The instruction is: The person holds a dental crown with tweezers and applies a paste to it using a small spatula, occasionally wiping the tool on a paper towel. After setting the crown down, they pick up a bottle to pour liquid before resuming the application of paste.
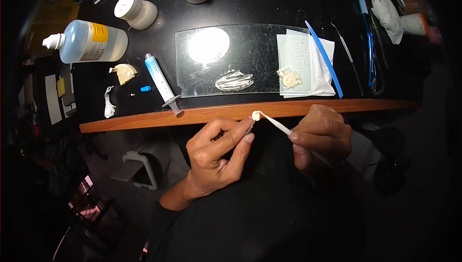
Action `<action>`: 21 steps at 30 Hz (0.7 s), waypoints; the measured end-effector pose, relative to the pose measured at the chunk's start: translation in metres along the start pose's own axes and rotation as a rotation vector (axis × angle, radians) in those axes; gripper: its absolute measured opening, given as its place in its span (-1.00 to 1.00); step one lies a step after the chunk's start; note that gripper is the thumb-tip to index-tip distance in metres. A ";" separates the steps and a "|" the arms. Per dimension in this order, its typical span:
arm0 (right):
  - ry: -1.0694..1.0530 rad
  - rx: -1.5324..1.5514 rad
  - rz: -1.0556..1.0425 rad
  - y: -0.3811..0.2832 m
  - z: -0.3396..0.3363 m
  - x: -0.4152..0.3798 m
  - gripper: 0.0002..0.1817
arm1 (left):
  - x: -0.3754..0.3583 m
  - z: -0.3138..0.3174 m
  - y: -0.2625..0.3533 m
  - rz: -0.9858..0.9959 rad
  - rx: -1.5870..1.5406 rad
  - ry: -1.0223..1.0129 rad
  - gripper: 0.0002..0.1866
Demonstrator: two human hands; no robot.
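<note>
My left hand (214,153) pinches a small dark piece between thumb and fingertips, in front of the table edge. A cream, tooth-like lump (256,116) sits at its upper end. My right hand (323,136) is closed around a slim white hand tool (276,125), whose thin bent tip touches the lump or lies right against it. Behind the hands lies a scratched glass slab (262,45) with a smear of white paste (234,81) on it. A cream paste patch (290,78) lies on paper sheets at the slab's right end.
A blue spatula (325,60), a metal probe (349,50) and a blue-handled brush (369,45) lie to the right. On the left are a syringe (161,81), a blue cap (146,89), a tooth model (126,73), a large bottle (94,42) and white jars (136,11).
</note>
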State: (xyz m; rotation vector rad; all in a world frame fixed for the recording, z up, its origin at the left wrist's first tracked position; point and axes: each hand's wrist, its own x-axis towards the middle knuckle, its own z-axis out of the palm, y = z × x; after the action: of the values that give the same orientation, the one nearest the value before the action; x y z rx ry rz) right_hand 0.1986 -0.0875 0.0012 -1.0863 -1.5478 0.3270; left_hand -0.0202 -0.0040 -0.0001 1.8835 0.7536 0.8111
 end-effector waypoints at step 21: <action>0.003 0.023 -0.042 0.004 0.000 -0.003 -0.81 | 0.000 0.000 0.001 -0.013 -0.004 -0.002 -0.69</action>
State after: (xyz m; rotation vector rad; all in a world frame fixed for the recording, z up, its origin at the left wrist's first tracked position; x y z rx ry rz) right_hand 0.2005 -0.0876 -0.0032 -1.0344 -1.5588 0.3138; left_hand -0.0202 -0.0039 0.0010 1.8739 0.7622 0.8022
